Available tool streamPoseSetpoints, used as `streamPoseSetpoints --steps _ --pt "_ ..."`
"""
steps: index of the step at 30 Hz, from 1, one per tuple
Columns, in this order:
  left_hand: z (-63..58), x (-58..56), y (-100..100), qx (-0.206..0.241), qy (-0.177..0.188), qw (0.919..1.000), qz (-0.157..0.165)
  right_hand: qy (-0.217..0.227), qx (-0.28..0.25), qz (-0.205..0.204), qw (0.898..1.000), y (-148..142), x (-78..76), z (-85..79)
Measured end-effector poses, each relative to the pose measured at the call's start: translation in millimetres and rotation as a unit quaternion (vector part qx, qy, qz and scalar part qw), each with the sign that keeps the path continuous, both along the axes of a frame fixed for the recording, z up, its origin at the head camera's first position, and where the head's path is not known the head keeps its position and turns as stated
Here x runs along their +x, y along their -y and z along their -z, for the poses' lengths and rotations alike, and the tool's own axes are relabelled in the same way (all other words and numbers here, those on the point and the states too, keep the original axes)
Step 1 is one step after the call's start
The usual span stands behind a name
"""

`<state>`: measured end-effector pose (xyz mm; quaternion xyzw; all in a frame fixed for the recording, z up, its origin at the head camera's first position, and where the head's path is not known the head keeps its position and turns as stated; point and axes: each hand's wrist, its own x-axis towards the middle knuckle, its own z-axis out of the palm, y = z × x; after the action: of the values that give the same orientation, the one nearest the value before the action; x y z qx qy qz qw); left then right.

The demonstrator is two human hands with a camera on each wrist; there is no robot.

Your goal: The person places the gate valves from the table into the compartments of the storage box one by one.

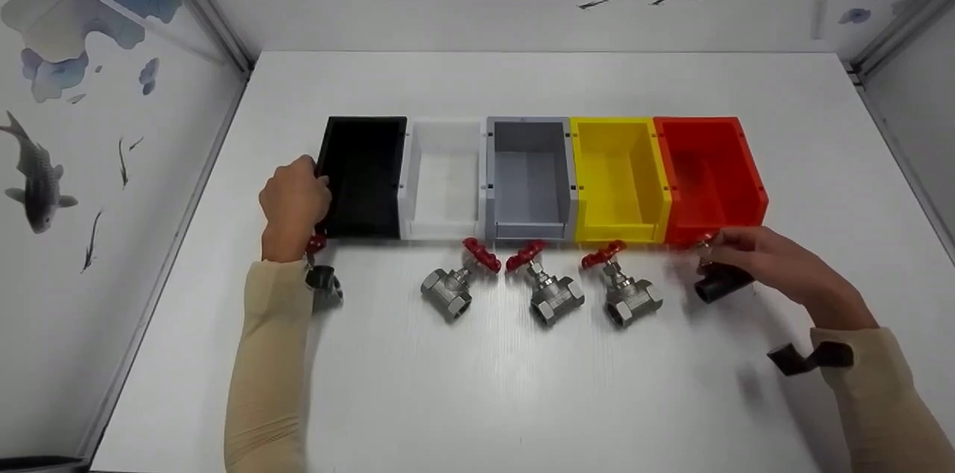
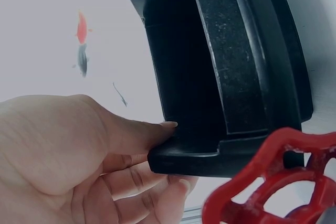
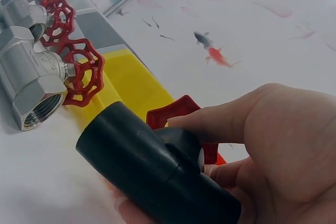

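My left hand (image 1: 295,193) grips the left wall of the black bin (image 1: 365,230), with the thumb over its inner side in the left wrist view. Just below that hand is a red handwheel (image 2: 273,182); my forearm hides most of its valve. In my right hand (image 1: 776,260), held in front of the red bin (image 1: 753,193), is a valve with a black T-shaped body (image 3: 152,161). A red handwheel (image 3: 176,111) shows behind its body, and the fingers cover where the two meet. Several metal valves (image 1: 556,298) with red handwheels lie between the hands.
White (image 1: 404,215), grey (image 1: 489,215) and yellow (image 1: 664,215) bins stand side by side between the black and red ones. All sit on a white table (image 1: 477,398), walled by printed panels (image 1: 462,3) at the back and left.
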<state>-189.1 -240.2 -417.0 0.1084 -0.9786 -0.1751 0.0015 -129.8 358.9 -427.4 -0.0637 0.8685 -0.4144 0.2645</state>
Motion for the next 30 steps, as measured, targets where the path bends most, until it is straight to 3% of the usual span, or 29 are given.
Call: streamPoseSetpoints --steps 22,30 --pt "-0.6 0.7 0.8 0.003 0.001 1.0 0.005 -0.011 0.029 0.043 0.999 -5.7 -9.8 -13.1" --pt "0.2 0.5 0.7 0.002 0.005 1.0 0.005 0.014 0.022 0.094 0.995 -4.9 -16.3 -16.0"
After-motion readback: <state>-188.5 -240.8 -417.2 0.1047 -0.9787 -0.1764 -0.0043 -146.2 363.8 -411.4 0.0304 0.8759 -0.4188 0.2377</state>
